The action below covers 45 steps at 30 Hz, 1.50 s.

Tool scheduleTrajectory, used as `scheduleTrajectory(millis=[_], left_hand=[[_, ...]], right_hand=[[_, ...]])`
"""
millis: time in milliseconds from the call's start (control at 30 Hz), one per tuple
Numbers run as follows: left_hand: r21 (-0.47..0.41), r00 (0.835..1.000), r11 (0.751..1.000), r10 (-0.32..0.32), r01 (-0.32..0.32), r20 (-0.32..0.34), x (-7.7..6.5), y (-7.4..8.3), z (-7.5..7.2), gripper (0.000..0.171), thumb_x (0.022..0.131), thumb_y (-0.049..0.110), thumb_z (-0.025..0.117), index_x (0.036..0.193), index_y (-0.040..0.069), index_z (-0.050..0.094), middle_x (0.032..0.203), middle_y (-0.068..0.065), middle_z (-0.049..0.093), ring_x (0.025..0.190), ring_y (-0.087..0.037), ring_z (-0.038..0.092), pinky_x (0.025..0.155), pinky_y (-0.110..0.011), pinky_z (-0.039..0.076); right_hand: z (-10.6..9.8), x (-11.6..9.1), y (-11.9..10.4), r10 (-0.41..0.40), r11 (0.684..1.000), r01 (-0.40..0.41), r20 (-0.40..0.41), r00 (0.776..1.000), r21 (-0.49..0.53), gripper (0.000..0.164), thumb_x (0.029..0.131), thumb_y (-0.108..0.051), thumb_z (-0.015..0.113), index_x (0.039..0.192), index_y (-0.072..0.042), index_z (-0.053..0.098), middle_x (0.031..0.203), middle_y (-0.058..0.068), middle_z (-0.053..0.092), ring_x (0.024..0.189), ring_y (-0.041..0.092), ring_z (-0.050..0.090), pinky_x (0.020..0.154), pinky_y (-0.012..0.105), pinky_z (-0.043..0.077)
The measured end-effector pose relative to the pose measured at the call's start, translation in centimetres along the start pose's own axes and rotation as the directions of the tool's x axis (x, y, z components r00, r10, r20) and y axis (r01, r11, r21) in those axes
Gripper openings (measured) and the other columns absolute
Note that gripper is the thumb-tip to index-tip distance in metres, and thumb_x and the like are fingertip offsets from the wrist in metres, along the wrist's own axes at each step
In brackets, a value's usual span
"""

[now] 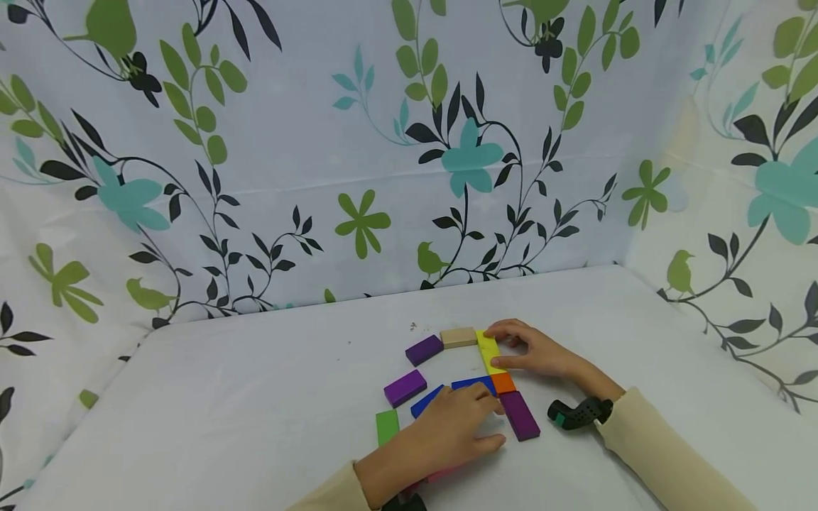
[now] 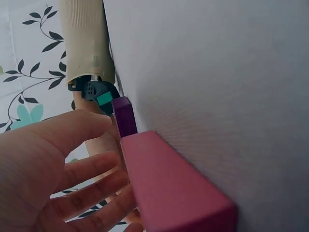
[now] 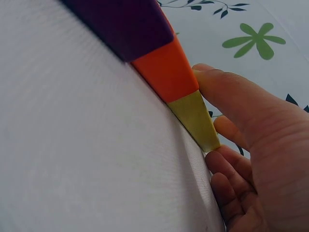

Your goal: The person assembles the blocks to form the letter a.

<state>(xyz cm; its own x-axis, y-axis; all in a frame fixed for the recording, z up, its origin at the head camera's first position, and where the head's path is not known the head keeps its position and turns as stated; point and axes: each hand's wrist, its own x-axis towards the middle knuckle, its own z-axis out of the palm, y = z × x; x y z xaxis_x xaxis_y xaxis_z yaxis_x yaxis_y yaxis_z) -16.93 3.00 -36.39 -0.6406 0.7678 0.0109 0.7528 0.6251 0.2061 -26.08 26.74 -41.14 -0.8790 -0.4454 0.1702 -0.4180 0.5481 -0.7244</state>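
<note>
My right hand is at the yellow block, pinching it with the thumb near its front end and the fingertips at its far end. Against that front end sits an orange block, followed by a long purple block. Over the middle of the block outline hovers my left hand, its fingers loosely spread and holding nothing. Two blue blocks lie partly hidden beyond it. A pink block stands beside the left fingers in the left wrist view.
More blocks continue the outline on the white table: a plain wooden one, two purple ones and a green one. A leaf-patterned curtain hangs behind the table. Each wrist wears a black band.
</note>
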Motion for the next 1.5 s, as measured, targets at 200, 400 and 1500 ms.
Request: scheduleTrajectory(millis=[200,400,1500], left_hand=[[-0.002,1.000,1.000,-0.008,0.008,-0.012,-1.1,-0.3,-0.3,0.028,0.093,0.039,0.064,0.114,0.022,0.070,0.116,0.006,0.062,0.110,-0.008,0.057,0.097,-0.049,0.047],[0.003,0.998,1.000,-0.004,0.004,-0.063,-1.9,-0.8,-0.2,0.027,0.093,0.039,0.064,0.112,0.022,0.071,0.113,0.007,0.063,0.103,-0.009,0.060,0.092,-0.040,0.049],[-0.016,0.997,0.997,-0.075,0.075,-0.010,-5.3,-3.0,-0.6,0.031,0.092,0.048,0.063,0.111,0.025,0.069,0.114,0.007,0.062,0.102,-0.010,0.054,0.087,-0.030,0.051]], right_hand=[[0.2,-0.1,0.1,-0.010,1.000,0.009,0.003,1.000,0.007,0.048,0.088,-0.025,0.073,0.131,-0.009,0.058,0.136,0.013,0.051,0.113,0.026,0.049,0.096,0.035,0.042],[0.1,-0.1,0.1,-0.012,1.000,0.012,0.004,1.000,-0.003,0.049,0.088,-0.025,0.073,0.131,-0.009,0.058,0.135,0.013,0.052,0.113,0.026,0.050,0.096,0.035,0.043],[-0.1,0.0,-0.1,0.007,1.000,-0.007,0.007,1.000,0.012,0.050,0.087,-0.026,0.074,0.131,-0.009,0.058,0.132,0.013,0.053,0.110,0.026,0.049,0.094,0.038,0.044]])
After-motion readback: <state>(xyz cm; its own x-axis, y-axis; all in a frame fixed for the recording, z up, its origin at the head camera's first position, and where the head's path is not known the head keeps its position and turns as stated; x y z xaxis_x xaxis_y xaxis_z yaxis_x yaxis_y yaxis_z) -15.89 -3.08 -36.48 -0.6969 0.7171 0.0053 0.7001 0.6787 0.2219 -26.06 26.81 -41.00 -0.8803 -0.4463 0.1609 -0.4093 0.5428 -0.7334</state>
